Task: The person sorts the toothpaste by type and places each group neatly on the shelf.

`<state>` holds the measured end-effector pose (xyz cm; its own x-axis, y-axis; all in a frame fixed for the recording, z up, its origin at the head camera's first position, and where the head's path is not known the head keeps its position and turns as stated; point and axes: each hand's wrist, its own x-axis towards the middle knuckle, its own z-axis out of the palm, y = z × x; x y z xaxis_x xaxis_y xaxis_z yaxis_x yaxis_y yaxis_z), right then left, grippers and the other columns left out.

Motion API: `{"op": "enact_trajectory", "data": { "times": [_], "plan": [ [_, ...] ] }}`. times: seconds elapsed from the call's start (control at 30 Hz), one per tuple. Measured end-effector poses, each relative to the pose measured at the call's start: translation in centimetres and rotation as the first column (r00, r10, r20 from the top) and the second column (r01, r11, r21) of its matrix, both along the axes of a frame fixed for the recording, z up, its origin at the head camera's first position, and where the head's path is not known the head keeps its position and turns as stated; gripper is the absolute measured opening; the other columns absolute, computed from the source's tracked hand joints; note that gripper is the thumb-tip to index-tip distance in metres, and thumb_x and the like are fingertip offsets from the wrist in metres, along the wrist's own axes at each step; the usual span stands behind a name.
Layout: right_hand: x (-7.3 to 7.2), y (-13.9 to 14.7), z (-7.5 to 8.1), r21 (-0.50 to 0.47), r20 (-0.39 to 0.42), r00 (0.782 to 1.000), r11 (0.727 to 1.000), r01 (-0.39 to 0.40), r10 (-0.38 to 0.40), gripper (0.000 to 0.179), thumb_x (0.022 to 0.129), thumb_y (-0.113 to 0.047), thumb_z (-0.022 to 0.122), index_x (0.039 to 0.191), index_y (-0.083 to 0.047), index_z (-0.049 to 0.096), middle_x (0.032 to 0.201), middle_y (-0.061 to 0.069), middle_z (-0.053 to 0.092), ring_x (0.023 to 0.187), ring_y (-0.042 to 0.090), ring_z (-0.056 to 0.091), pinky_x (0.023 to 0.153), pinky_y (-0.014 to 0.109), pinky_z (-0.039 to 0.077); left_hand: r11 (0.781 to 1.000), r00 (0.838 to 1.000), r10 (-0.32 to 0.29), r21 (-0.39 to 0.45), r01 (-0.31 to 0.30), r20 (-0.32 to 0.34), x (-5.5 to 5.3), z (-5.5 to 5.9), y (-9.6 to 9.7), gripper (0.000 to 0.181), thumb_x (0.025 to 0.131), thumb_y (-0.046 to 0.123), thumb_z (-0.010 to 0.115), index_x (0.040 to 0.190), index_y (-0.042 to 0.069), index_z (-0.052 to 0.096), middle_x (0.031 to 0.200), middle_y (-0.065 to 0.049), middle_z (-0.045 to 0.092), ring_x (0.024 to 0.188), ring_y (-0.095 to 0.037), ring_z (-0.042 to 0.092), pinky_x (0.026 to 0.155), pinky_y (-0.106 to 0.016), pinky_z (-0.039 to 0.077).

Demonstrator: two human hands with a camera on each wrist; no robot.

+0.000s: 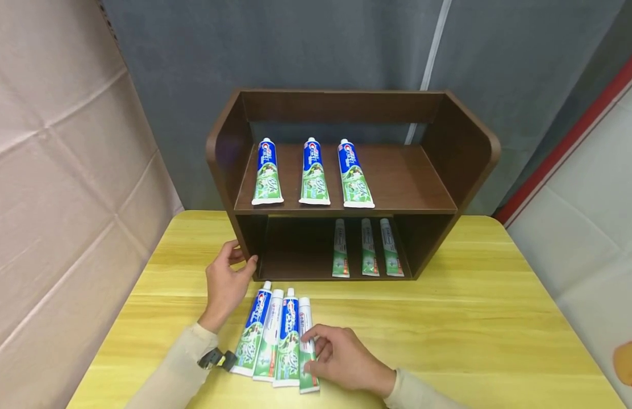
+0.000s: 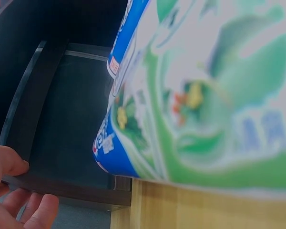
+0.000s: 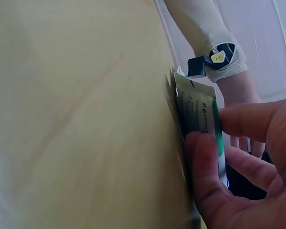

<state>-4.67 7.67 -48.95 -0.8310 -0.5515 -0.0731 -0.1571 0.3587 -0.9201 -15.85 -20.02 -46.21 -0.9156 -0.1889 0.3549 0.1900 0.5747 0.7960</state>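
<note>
My left hand (image 1: 226,282) grips the lower left side panel of a dark brown two-tier shelf (image 1: 439,149), thumb on the inner side and fingers outside. In the left wrist view, the thumb and fingers (image 2: 40,212) straddle that panel's edge. At the right end of a row on the table, my right hand (image 1: 346,358) pinches a white-and-green toothpaste tube (image 1: 306,318); the right wrist view has the tube (image 3: 198,102) between thumb and fingers. Beside it lie a blue-and-green tube (image 1: 287,341), a white-and-green one (image 1: 268,341) and another blue-and-green one (image 1: 252,332).
Three blue-and-green toothpaste tubes, the middle one (image 1: 314,173) among them, lie on the upper shelf, caps to the back. Three white-and-green tubes, including one (image 1: 369,250), lie right of centre in the lower compartment. A yellow wood-grain table (image 1: 474,329) carries the shelf.
</note>
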Motion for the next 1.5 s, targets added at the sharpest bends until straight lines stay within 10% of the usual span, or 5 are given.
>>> {"op": "enact_trajectory", "data": {
  "times": [1.5],
  "plan": [
    [-1.4,0.9,1.0,-0.074,0.100,0.991,0.992,0.101,-0.093,0.037,0.087,-0.001,0.080,0.123,-0.009,0.077,0.091,0.006,0.069,0.073,0.010,0.067,0.065,0.022,0.061,1.000,1.000,-0.022,0.004,0.022,0.012,-0.2,0.2,-0.2,0.039,0.094,0.014,0.080,0.130,0.009,0.066,0.113,-0.015,0.077,0.103,-0.034,0.074,0.080,-0.051,0.067]
  ]
}}
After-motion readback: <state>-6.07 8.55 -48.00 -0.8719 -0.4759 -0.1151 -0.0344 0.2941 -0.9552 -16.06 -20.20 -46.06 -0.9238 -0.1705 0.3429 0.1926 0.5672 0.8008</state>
